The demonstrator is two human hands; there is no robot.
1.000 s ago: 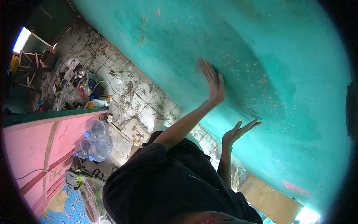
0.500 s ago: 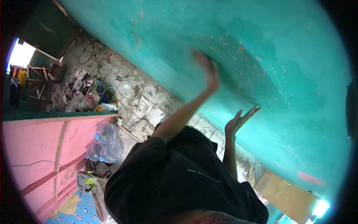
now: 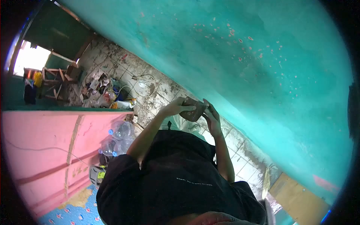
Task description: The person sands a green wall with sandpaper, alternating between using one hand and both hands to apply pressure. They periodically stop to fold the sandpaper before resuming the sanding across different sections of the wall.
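Note:
A brown, bent piece of sandpaper [image 3: 193, 111] is held in front of my body, above the tiled floor. My left hand [image 3: 175, 107] grips its left side, with the thumb lying across the face. At the opposite edge, the fingers of my right hand [image 3: 212, 117] pinch the sheet. Beside both hands rises the turquoise wall [image 3: 240, 86], marked with small chipped spots and darker patches. Neither hand appears to touch the wall.
Several clear plastic bottles [image 3: 122, 129] stand by the pink partition [image 3: 41, 150]. A litter heap [image 3: 99, 90] and a coiled hose [image 3: 153, 84] lie on the dirty tiles [image 3: 131, 69]. A wooden board [image 3: 300, 200] is at lower right.
My left hand, blurred against the wall before, has come down and back toward my body. My right hand, earlier stretched flat near the wall, now meets it at the sandpaper.

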